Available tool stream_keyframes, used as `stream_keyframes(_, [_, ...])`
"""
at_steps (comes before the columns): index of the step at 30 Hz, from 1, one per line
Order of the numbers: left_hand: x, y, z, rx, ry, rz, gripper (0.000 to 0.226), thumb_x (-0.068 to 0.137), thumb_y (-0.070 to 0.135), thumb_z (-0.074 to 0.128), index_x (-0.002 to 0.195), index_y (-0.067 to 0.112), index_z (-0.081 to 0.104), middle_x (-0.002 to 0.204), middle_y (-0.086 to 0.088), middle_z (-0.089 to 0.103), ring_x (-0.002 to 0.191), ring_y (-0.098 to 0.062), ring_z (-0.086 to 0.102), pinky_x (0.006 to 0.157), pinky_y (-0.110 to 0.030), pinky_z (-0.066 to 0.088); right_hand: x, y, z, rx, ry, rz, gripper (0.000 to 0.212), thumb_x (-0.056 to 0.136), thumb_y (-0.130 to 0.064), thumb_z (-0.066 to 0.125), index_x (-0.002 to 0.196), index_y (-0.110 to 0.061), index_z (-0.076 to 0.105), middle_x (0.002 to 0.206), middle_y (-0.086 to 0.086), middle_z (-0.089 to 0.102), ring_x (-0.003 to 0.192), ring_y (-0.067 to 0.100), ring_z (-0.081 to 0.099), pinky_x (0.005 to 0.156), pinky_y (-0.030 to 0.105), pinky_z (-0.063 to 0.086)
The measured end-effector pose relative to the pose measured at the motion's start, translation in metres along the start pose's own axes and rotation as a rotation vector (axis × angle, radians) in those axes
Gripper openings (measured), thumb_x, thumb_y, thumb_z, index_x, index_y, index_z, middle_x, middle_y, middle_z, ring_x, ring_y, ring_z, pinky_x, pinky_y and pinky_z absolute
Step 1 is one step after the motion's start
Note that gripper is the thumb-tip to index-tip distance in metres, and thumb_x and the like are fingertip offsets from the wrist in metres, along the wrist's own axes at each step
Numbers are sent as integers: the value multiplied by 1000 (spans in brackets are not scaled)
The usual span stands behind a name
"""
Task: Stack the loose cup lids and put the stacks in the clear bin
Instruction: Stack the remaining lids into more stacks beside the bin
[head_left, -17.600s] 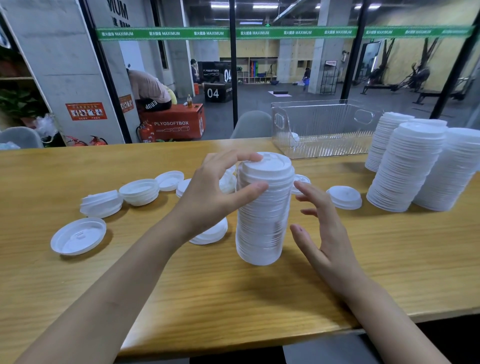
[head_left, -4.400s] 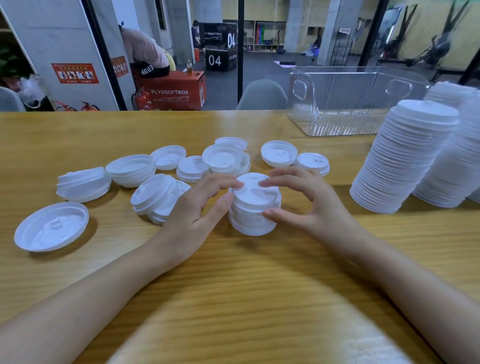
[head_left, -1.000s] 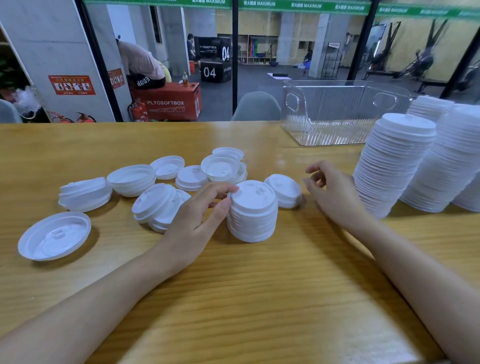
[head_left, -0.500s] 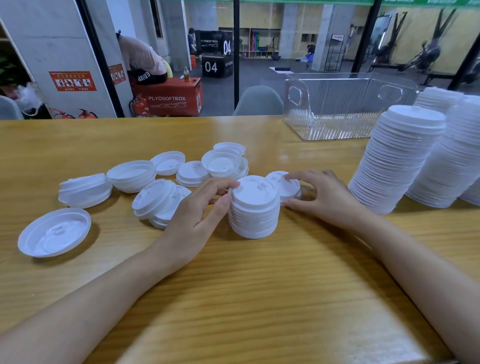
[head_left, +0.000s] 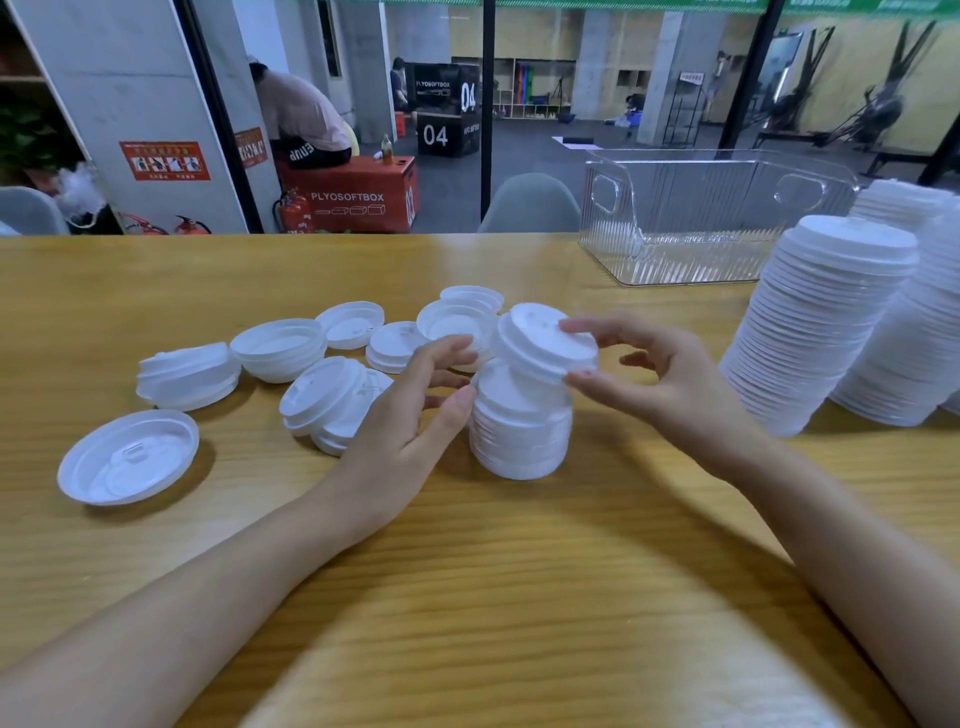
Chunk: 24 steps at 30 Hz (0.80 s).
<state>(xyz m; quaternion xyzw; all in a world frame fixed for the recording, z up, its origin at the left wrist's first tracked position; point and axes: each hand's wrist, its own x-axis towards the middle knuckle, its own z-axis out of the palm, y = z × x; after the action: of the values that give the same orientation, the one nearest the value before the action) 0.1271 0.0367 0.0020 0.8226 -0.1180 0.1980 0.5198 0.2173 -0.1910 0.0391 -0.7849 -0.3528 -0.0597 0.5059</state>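
A short stack of white cup lids stands on the wooden table in front of me. My right hand pinches a small bunch of lids, tilted, just above that stack. My left hand rests against the stack's left side with relaxed fingers. Several loose lids and small lid piles lie to the left, one lid upside down. The clear bin stands at the back right.
Tall stacks of white lids stand at the right edge, close to my right forearm. Beyond the table's far edge is a glass wall, with a grey chair back behind it.
My right hand has picked up the small bunch of lids that lay to the right of the stack and lifted it over the stack's top. My left hand has stayed at the stack.
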Motion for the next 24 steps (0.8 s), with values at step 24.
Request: stream_keyframes(24, [2,1,-1,62,-46,-20,53,87,37,65,136,28,47,131,17,56,126,-4,49,103,-23,41,-2,1,11,-158,-92,-126,50,67,-62,71,113,-47,61,126,-33,54,124,4,43,96,7,29])
